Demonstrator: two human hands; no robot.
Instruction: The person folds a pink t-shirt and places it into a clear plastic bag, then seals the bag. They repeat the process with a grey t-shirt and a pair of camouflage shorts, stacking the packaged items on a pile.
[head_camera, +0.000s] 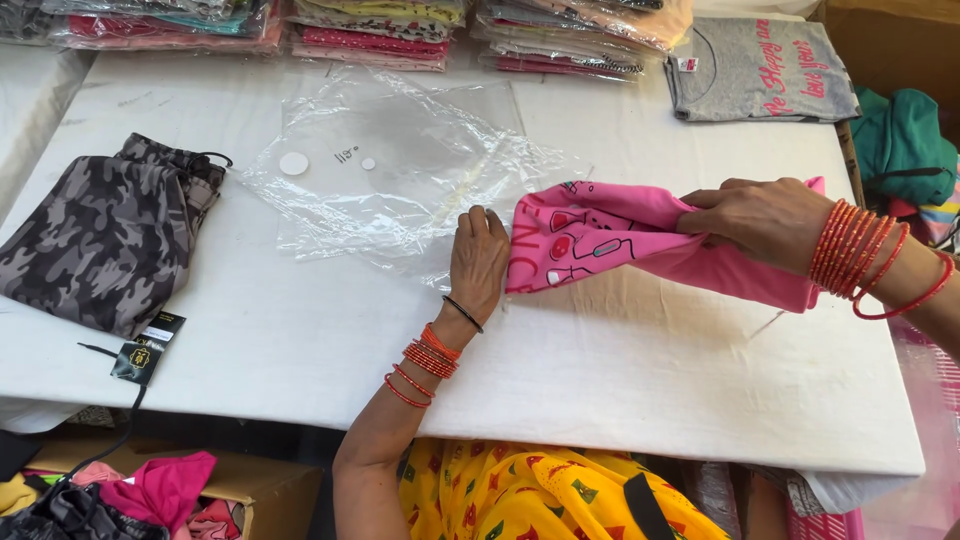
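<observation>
Left hand (478, 262) lies flat, fingers toward 12 o'clock, grip wide, pressing the clear bag (385, 165) edge on the worktop (640, 370); at 3 o'clock, right hand (765, 222) pinches the folded pink shirt (600, 245)

Bright, even daylight is spread over the white cloth-covered table (620, 380); only soft shadows are cast. Glare is seen on the clear crinkled plastic bag (390, 170) at its centre. Focus is sharp; slight bending toward its corners.
</observation>
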